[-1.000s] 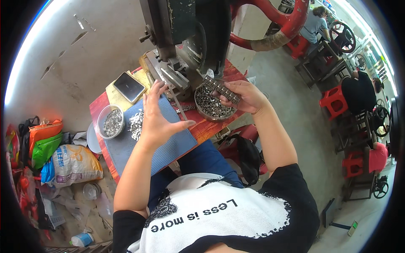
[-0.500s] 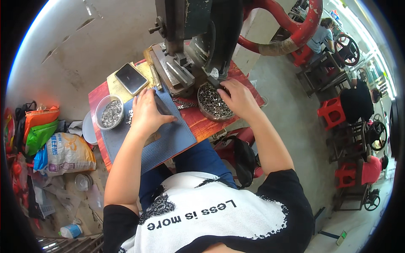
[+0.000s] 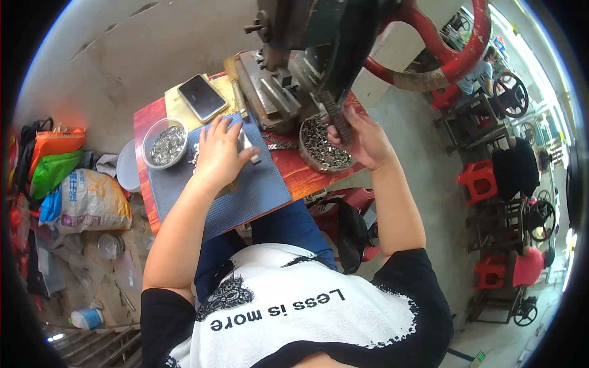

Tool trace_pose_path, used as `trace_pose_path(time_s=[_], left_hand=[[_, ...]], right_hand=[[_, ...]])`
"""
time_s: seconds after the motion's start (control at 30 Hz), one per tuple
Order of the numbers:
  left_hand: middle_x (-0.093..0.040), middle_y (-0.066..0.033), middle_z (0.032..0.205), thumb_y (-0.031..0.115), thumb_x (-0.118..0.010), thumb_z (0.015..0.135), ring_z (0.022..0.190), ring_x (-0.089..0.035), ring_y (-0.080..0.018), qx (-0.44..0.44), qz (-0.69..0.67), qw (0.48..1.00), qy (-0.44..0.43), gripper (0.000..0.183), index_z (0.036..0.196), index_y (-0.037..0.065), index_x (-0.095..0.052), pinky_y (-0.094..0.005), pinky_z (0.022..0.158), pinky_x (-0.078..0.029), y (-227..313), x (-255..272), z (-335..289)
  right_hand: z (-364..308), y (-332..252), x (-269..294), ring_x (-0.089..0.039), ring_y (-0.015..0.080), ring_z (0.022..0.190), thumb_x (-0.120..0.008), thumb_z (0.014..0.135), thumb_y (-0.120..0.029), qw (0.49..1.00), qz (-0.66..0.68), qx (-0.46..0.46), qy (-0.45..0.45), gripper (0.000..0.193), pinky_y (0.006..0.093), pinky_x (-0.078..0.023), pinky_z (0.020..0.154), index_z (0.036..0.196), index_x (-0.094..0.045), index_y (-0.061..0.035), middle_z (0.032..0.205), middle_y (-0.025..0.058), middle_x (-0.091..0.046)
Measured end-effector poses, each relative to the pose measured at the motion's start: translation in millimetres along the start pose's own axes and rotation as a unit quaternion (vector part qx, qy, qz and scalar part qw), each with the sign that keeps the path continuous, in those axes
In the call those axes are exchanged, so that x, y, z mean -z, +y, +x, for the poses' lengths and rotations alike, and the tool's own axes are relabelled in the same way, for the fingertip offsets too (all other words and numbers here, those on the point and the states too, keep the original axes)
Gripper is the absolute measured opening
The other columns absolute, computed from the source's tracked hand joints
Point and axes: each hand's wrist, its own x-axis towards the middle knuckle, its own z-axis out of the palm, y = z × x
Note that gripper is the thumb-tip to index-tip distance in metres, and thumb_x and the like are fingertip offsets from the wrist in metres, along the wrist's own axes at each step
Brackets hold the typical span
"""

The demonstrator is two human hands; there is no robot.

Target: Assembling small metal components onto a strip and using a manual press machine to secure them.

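Note:
My right hand (image 3: 367, 140) is closed round a dark, ridged bar (image 3: 335, 116), held upright over the right edge of a round tub (image 3: 314, 167) full of small metal pieces. On the blue ribbed mat (image 3: 215, 211), my left hand (image 3: 219, 152) rests with fingers spread and thumb stretched out. Beside that thumb lies a pale, shiny bar (image 3: 247, 147), partly hidden by the hand. Small silvery pieces (image 3: 195, 161) show at the left hand's outer side. A clear round bowl (image 3: 147, 153) of silvery pieces stands to its left. A linked metal strip (image 3: 279, 143) lies between mat and tub.
A hand press (image 3: 288, 92) with a red wheel (image 3: 454, 64) stands at the back of the red table (image 3: 283, 178). A phone (image 3: 202, 98) lies on yellow paper (image 3: 175, 110). Bags (image 3: 86, 199) are heaped at left. Red stools (image 3: 478, 181) and other people stand off right.
The bar in my right hand has swung from lying nearly flat to upright. My left fingers have spread, and a pale bar shows where a dark one lay. The whole view has shifted slightly.

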Motion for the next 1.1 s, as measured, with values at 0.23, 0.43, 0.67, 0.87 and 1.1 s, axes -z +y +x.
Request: trace_pose_path(time_s=[0.23,0.43,0.67,0.87,1.1], left_hand=[[-0.065,-0.0139,0.105,0.013,-0.072,0.082,0.109,-0.055,-0.0342,0.044,-0.167,0.984,0.039,0.013,0.092,0.004,-0.073,-0.0431,0.095,-0.046,-9,31,-30],[-0.063,-0.0157,0.099,0.019,-0.078,0.08,0.105,-0.056,-0.0339,0.113,-0.115,0.986,-0.039,0.017,0.087,0.004,-0.073,-0.0418,0.094,-0.047,6,31,-59],[-0.063,-0.0191,0.099,0.018,-0.076,0.08,0.104,-0.057,-0.0358,0.099,-0.071,0.992,-0.036,0.02,0.085,-0.001,-0.072,-0.0453,0.092,-0.047,5,14,-68],[-0.064,-0.0144,0.095,0.01,-0.07,0.082,0.098,-0.059,-0.0341,0.076,-0.025,0.985,0.15,0.006,0.086,0.005,-0.069,-0.0449,0.087,-0.046,-35,25,-48],[-0.069,-0.01,0.095,0.018,-0.076,0.08,0.095,-0.064,-0.0288,0.11,-0.093,0.977,0.16,0.014,0.087,0.006,-0.075,-0.0403,0.085,-0.049,-89,59,-52]], right_hand=[[-6,20,-36,-0.044,0.0048,0.062,-0.066,0.097,-0.013,0.985,-0.145,0.018,-0.088,0.016,0.0204,-0.033,0.055,0.104,-0.064,0.0001,0.072,-0.0054,-0.051],[-5,46,-75,-0.055,0.0049,0.083,-0.07,0.095,-0.015,0.954,-0.294,0.021,-0.049,0.02,0.0225,-0.046,0.077,0.105,-0.069,0.0023,0.09,-0.0022,-0.066],[-5,50,-89,-0.057,0.0059,0.084,-0.069,0.095,-0.015,0.949,-0.309,0.031,-0.06,0.021,0.0232,-0.047,0.078,0.105,-0.068,0.003,0.091,-0.0007,-0.067],[-1,65,-89,-0.057,0.0059,0.083,-0.071,0.093,-0.015,0.936,-0.341,0.043,-0.076,0.022,0.0234,-0.047,0.076,0.105,-0.068,0.0037,0.091,-0.0007,-0.068],[8,83,-101,-0.056,0.0071,0.082,-0.071,0.093,-0.015,0.938,-0.33,0.045,-0.09,0.022,0.0237,-0.046,0.075,0.105,-0.068,0.0041,0.09,-0.0004,-0.065]])
